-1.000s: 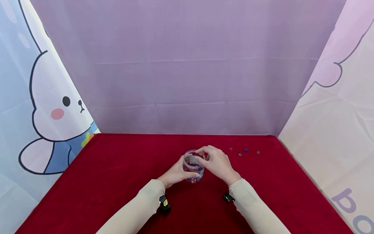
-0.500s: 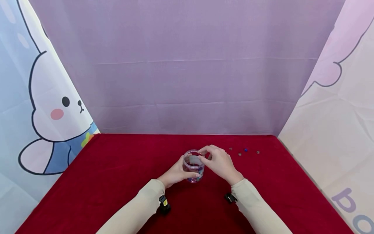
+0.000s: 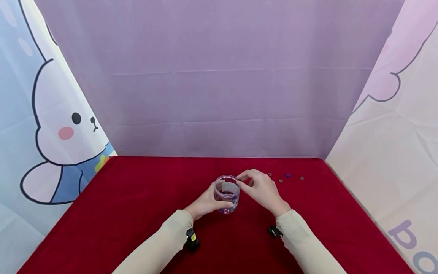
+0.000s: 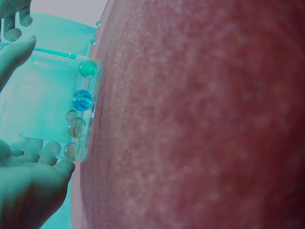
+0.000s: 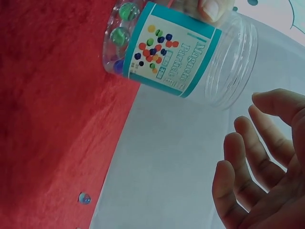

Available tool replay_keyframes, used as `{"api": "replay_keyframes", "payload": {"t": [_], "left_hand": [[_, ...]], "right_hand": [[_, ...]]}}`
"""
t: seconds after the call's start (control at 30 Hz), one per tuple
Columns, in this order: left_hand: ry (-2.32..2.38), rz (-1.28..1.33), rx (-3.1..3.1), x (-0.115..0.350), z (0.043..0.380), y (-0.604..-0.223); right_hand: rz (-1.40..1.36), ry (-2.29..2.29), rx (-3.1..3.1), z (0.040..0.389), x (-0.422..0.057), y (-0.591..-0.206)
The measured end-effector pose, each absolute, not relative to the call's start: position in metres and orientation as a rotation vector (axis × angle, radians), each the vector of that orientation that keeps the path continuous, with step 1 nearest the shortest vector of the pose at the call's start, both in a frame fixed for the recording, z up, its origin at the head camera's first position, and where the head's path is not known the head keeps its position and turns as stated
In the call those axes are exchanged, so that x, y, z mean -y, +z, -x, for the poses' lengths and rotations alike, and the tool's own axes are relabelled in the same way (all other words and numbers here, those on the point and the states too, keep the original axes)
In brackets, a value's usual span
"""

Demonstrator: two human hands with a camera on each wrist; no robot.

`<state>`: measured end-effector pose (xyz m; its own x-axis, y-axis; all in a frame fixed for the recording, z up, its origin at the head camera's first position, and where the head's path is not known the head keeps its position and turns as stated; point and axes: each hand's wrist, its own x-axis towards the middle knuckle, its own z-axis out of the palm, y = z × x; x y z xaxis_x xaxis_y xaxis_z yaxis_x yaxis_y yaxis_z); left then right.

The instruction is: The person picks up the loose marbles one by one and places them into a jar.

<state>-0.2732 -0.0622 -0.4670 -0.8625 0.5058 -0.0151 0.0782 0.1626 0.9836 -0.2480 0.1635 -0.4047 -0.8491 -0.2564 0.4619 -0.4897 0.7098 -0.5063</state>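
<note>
The label on the jar says "Magnetic Particle", and the little words beside that are too small to read. On the sheet past the table's right edge, by the front corner, are a big "o" and a tilted letter, maybe b or p.

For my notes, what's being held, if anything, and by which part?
The left hand holds the jar round its side; the right hand holds nothing visible.
</note>
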Motion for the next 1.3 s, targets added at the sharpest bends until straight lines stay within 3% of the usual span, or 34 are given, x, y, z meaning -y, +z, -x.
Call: {"api": "replay_keyframes", "payload": {"t": [1.3], "left_hand": [[1.702,-0.512,-2.161,0.064,0.276,-0.476]], "right_hand": [[-0.289,0.845,2.687,0.273,-0.24,-0.437]]}}
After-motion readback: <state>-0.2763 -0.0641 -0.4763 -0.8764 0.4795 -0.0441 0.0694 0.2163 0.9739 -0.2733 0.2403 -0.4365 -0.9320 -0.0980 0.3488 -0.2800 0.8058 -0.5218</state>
